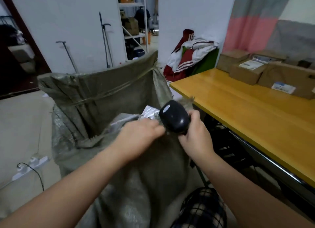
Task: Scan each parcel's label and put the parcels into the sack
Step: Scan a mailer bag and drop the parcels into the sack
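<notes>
Right hand (196, 135) grips the black scanner (173, 118) over the sack (102, 94) mouth; left hand (141, 134), blurred at the rim, grip unclear; silver parcels (150, 110) lie inside; boxed parcels (247, 70) wait rightward on the desk (238, 111), nearer the right hand.

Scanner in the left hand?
No, the right hand grips the scanner; the left hand is at the rim of the sack.

Olive sack (102, 91) open, upright; silver parcel (150, 110) at mouth; black scanner (173, 116) beside.
</notes>
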`<action>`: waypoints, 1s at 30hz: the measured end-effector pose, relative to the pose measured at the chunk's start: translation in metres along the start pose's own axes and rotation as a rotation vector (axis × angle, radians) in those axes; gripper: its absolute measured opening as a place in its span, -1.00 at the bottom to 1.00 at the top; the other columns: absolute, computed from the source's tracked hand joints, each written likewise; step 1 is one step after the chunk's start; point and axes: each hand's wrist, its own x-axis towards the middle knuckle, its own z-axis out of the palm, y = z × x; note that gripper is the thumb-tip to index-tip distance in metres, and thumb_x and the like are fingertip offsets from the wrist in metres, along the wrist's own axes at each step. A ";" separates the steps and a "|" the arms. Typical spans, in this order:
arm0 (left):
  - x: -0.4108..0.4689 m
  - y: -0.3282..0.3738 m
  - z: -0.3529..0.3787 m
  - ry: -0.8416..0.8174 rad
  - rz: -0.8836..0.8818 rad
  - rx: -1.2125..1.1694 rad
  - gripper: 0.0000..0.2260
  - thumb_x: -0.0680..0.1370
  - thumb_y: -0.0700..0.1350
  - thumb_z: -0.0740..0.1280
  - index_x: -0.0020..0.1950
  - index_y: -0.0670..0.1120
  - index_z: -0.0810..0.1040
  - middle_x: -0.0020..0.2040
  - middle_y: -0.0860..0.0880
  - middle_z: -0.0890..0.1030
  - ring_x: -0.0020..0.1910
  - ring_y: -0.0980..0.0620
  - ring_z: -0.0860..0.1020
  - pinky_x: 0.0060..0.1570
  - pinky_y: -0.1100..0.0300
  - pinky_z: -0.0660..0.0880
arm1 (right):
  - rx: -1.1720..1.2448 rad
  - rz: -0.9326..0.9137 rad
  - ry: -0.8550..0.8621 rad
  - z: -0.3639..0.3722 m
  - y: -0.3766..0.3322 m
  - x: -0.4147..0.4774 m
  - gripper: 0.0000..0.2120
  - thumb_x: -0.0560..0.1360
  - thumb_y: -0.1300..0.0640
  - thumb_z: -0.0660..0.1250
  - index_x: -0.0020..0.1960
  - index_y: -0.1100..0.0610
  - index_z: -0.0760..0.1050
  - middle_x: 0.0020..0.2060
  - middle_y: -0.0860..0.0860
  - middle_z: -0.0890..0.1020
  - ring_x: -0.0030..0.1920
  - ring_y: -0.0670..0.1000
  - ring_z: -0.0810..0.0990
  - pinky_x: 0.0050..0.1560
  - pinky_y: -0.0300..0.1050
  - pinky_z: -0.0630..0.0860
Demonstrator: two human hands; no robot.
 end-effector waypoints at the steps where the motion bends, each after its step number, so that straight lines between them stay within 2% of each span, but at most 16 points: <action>1: -0.003 -0.003 0.002 -0.044 -0.070 -0.031 -0.77 0.56 -0.12 0.18 0.17 0.04 0.52 0.04 0.00 0.55 0.06 -0.06 0.55 -0.23 0.12 0.47 | -0.037 0.020 0.004 -0.004 0.004 -0.002 -0.43 0.35 0.23 0.46 0.04 -0.12 0.12 0.00 0.02 0.55 -0.01 0.11 0.59 -0.20 -0.15 0.34; 3: -0.012 -0.006 0.009 -0.015 -0.070 -0.076 -0.76 0.59 -0.13 0.18 0.22 0.02 0.49 0.11 -0.01 0.54 0.12 -0.07 0.53 -0.15 0.08 0.48 | -0.039 0.100 0.014 -0.011 0.015 -0.009 -0.47 0.38 0.18 0.46 0.08 -0.08 0.15 -0.02 0.01 0.56 -0.05 0.10 0.59 -0.22 -0.14 0.35; 7: -0.019 0.015 0.031 -0.180 0.063 -0.035 -0.74 0.61 -0.15 0.13 0.29 0.00 0.39 0.13 -0.04 0.50 0.13 -0.08 0.50 -0.06 0.02 0.48 | -0.051 0.188 -0.042 -0.017 0.031 -0.021 -0.47 0.39 0.09 0.45 0.06 -0.10 0.11 -0.18 -0.07 0.54 -0.19 0.06 0.57 -0.26 -0.09 0.42; 9: -0.021 0.019 0.044 -0.252 0.058 -0.004 -0.73 0.62 -0.15 0.10 0.31 0.00 0.35 0.13 -0.04 0.49 0.14 -0.09 0.50 -0.05 0.02 0.46 | -0.031 0.216 -0.085 -0.015 0.037 -0.029 -0.50 0.40 0.11 0.44 0.08 -0.07 0.13 -0.26 -0.11 0.51 -0.25 0.02 0.55 -0.31 -0.10 0.40; 14: -0.015 0.028 0.061 -0.263 -0.009 0.008 -0.75 0.61 -0.17 0.11 0.28 -0.04 0.35 0.11 -0.08 0.49 0.12 -0.13 0.50 -0.07 0.05 0.40 | 0.067 0.314 -0.162 -0.015 0.051 -0.047 -0.54 0.43 0.13 0.41 0.15 0.01 0.19 -0.27 -0.05 0.53 -0.26 0.00 0.56 -0.28 -0.04 0.49; 18: -0.003 0.042 0.060 -0.267 0.069 -0.001 -0.80 0.60 -0.11 0.15 0.21 -0.07 0.36 0.09 -0.10 0.50 0.07 -0.16 0.52 -0.08 0.02 0.41 | 0.144 0.336 -0.124 -0.027 0.061 -0.053 -0.57 0.44 0.08 0.39 0.18 -0.01 0.22 -0.24 -0.05 0.53 -0.29 -0.06 0.53 -0.35 -0.14 0.40; 23: 0.022 0.068 0.052 -0.207 0.122 -0.041 -0.70 0.59 0.09 0.17 0.21 -0.08 0.38 0.09 -0.10 0.51 0.05 -0.16 0.54 -0.23 0.11 0.30 | 0.241 0.421 -0.005 -0.044 0.073 -0.064 -0.64 0.46 0.07 0.40 0.13 -0.09 0.29 -0.17 -0.20 0.49 -0.20 -0.23 0.46 -0.28 -0.35 0.33; 25: 0.044 0.079 0.044 -0.152 0.152 -0.046 -0.69 0.60 0.10 0.16 0.22 -0.07 0.38 0.07 -0.09 0.51 0.02 -0.15 0.55 -0.25 0.11 0.29 | 0.212 0.430 0.050 -0.060 0.079 -0.065 -0.68 0.46 0.01 0.41 0.14 -0.03 0.37 -0.18 -0.15 0.53 -0.20 -0.19 0.49 -0.25 -0.30 0.38; 27: 0.072 0.089 0.035 -0.072 0.177 -0.065 -0.72 0.60 0.09 0.15 0.18 -0.06 0.38 0.03 -0.08 0.50 -0.02 -0.12 0.54 -0.27 0.11 0.30 | 0.215 0.421 0.129 -0.084 0.085 -0.057 -0.66 0.47 -0.05 0.40 0.17 0.04 0.44 -0.14 -0.06 0.60 -0.17 -0.09 0.58 -0.15 -0.14 0.53; 30: 0.122 0.105 0.023 0.005 0.211 -0.093 -0.73 0.61 0.07 0.15 0.15 -0.09 0.40 -0.01 -0.08 0.49 -0.05 -0.12 0.53 -0.31 0.11 0.29 | 0.281 0.437 0.238 -0.127 0.095 -0.039 -0.75 0.48 -0.08 0.37 0.08 -0.05 0.41 -0.32 -0.03 0.64 -0.36 -0.03 0.65 -0.22 0.02 0.61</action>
